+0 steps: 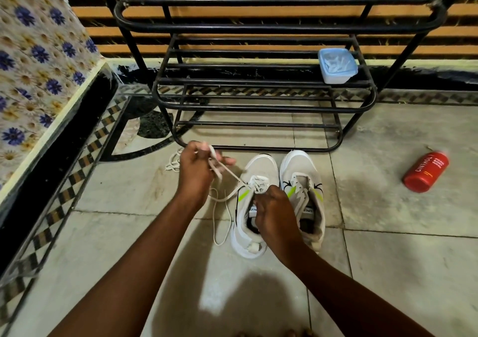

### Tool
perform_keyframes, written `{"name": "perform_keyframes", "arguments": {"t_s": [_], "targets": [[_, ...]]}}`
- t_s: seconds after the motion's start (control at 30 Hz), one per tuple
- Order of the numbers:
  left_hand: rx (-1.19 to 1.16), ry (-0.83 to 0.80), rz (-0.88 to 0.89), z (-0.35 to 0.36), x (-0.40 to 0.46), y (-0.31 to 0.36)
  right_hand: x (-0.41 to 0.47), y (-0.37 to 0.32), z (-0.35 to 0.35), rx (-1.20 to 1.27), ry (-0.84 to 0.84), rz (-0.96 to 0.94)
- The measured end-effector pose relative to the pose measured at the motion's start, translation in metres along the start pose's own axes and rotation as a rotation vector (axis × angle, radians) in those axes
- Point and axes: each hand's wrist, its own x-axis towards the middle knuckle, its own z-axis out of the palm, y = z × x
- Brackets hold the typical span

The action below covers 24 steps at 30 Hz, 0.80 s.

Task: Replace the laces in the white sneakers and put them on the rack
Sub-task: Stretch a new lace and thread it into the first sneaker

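Right hand point(274, 212) on left sneaker point(254, 207), left hand point(198, 167) pinching lace point(227, 173)

The left hand point(196, 166) pinches a white lace point(234, 177) running from the left sneaker point(254, 207); the right hand point(274, 215) grips that sneaker's tongue beside the right sneaker point(306, 181).

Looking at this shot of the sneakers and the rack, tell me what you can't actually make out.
Head view only:
- Left sneaker: the upper eyelets and tongue are hidden by the right hand.
- Lace: its end is hidden inside the left hand.
- Blue tub on the rack: contents blurred behind the translucent lid.
- Red bottle: small print too small to read.
- Rack top: cut off by the upper edge.
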Motion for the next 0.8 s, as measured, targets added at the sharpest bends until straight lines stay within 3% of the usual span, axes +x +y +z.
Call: {"name": "perform_keyframes", "arguments": {"t_s": [0.03,0.07,0.13,0.2,0.27,0.33,0.4,0.53,0.57,0.63,0.73,0.8], "targets": [[0.054,0.028,0.084,-0.002,0.000,0.006,0.000,0.000,0.000,-0.002,-0.005,-0.002],[0.260,0.010,0.267,-0.007,0.003,0.007,0.000,0.000,0.000,-0.004,-0.010,-0.005],[0.788,-0.259,0.611,-0.019,0.004,-0.001,-0.001,0.000,0.001,-0.013,-0.013,-0.008],[1.188,-0.608,0.772,-0.025,0.004,-0.015,0.000,-0.002,0.000,-0.016,-0.006,0.004],[1.405,-0.694,0.888,-0.029,0.006,-0.030,0.000,-0.003,-0.001,-0.016,-0.002,0.002],[1.239,-0.556,0.855,-0.028,0.006,-0.033,0.000,-0.003,-0.002,-0.018,0.009,-0.004],[0.908,-0.334,0.686,-0.022,0.003,-0.023,-0.001,-0.002,-0.003,-0.018,0.008,-0.005],[0.101,-0.048,0.121,-0.002,-0.002,0.002,-0.002,-0.003,-0.002,-0.018,-0.001,0.010],[-0.003,-0.015,0.034,0.001,-0.002,0.008,-0.002,-0.003,-0.002,-0.020,0.000,0.015],[0.146,-0.032,0.125,-0.005,0.000,0.011,-0.002,-0.003,-0.002,-0.029,-0.008,0.009],[0.826,-0.195,0.553,-0.025,0.012,-0.008,-0.003,-0.004,-0.002,-0.030,-0.020,0.017],[1.113,-0.310,0.617,-0.032,0.019,-0.019,-0.002,-0.005,-0.002,-0.037,-0.024,0.022]]}}
